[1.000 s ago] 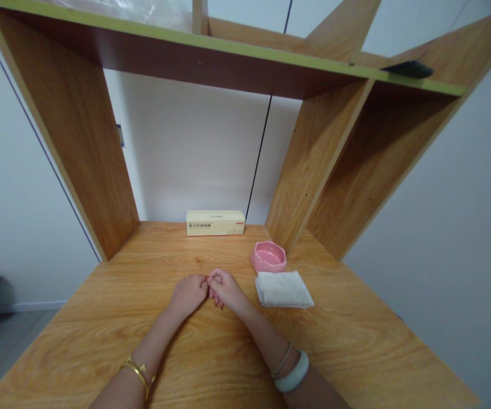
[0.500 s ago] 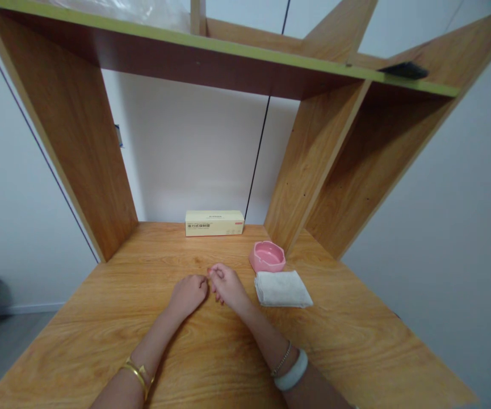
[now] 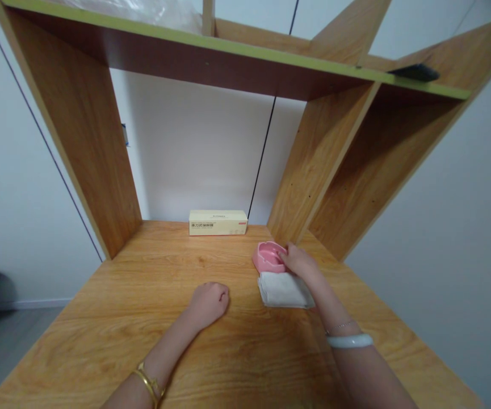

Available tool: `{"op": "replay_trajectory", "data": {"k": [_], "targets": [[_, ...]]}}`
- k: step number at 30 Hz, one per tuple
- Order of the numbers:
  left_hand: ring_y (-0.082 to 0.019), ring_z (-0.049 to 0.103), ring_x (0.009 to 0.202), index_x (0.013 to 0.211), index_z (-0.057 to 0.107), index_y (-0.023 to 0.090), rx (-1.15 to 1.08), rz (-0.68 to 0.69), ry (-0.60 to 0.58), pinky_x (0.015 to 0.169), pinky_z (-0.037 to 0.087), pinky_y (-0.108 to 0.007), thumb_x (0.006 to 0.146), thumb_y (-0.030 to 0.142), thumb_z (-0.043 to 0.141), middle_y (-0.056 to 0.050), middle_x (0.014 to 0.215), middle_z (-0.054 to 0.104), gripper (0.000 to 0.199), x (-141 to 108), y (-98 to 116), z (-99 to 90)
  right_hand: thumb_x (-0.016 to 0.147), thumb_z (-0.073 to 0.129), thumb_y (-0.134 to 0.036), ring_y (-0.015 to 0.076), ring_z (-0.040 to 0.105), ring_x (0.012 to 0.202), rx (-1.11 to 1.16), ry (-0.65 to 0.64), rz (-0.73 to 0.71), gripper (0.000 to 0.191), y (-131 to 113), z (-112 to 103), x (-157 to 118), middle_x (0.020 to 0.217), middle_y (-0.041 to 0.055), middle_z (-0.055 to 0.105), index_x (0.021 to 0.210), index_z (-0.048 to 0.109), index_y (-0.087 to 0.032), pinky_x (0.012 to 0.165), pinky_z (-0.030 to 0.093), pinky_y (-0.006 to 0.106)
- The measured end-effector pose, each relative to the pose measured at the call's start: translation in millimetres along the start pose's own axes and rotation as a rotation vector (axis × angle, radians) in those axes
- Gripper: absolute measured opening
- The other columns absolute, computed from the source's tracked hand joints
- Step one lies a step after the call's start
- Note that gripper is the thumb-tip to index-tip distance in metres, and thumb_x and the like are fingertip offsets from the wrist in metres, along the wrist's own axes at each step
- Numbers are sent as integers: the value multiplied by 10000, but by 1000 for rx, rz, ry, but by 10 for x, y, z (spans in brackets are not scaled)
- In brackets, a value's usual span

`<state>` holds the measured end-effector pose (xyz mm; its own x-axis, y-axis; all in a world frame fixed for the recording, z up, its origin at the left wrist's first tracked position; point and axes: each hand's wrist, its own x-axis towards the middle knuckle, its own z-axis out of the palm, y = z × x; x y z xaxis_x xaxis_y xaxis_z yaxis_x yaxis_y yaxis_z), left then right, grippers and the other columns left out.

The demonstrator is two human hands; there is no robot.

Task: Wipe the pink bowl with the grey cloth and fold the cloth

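Head view: one pink ashtray on the tabletop, its right side hidden by the right hand; fingers part-curled at the rim, whether gripping I can't tell. Left hand fisted, contents hidden. One folded white cloth, corner covered. One cling-film box, small print illegible.

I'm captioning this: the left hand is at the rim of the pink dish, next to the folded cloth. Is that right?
Not quite: the head view shows the right hand at the rim of the pink dish, next to the folded cloth.
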<state>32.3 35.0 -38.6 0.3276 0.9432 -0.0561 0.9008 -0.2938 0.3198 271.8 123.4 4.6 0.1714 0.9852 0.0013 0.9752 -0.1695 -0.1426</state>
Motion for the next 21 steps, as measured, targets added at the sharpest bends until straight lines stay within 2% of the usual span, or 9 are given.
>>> {"op": "replay_trajectory", "data": {"k": [5, 7, 10, 12, 14, 18, 21], "targets": [[-160, 574, 704, 695, 621, 179, -1, 205, -29, 635, 401, -246, 755, 135, 352, -67, 761, 661, 279, -32, 113, 108, 749, 422, -118, 199, 626, 824, 58, -112, -101, 256, 109, 76, 153, 907, 168, 660, 902, 624, -85, 595, 403, 228], [-160, 574, 705, 696, 622, 181, 8, 237, -27, 635, 406, -245, 746, 127, 360, -66, 764, 662, 272, -38, 130, 129, 725, 429, -91, 203, 629, 802, 50, -103, -122, 244, 78, 50, 151, 880, 177, 663, 847, 639, -73, 581, 394, 226], [-159, 580, 709, 704, 625, 185, 25, 247, -25, 619, 409, -238, 735, 123, 369, -56, 759, 666, 265, -46, 141, 135, 744, 428, -112, 220, 614, 864, 36, -26, -158, 258, -87, 1, 92, 939, 203, 646, 895, 631, -63, 621, 396, 235], [-156, 584, 710, 708, 626, 184, 38, 242, -25, 615, 411, -232, 729, 128, 377, -49, 756, 668, 256, -51, 144, 128, 748, 441, -129, 213, 613, 862, 68, 44, -216, 250, -287, -6, 32, 936, 191, 649, 905, 628, -74, 628, 401, 225], [-155, 587, 708, 709, 626, 183, 47, 241, -21, 617, 414, -230, 730, 139, 379, -45, 753, 669, 252, -56, 141, 121, 741, 446, -124, 184, 628, 760, 161, 51, -298, 223, -558, 28, -37, 847, 159, 670, 851, 635, -84, 584, 407, 203], [-164, 593, 701, 706, 623, 185, 49, 258, -7, 620, 421, -244, 731, 148, 375, -51, 754, 671, 253, -54, 112, 116, 765, 379, -116, 105, 537, 396, 409, -247, -382, 258, -1249, 182, -190, 525, 59, 626, 742, 634, -92, 408, 372, 168], [-182, 597, 719, 703, 619, 176, 41, 243, -17, 649, 430, -269, 744, 154, 371, -68, 763, 669, 253, -44, 84, 110, 759, 416, -130, 97, 509, 349, 437, -310, -396, 247, -1768, 276, -304, 465, 57, 599, 630, 623, -86, 384, 372, 167]]}}
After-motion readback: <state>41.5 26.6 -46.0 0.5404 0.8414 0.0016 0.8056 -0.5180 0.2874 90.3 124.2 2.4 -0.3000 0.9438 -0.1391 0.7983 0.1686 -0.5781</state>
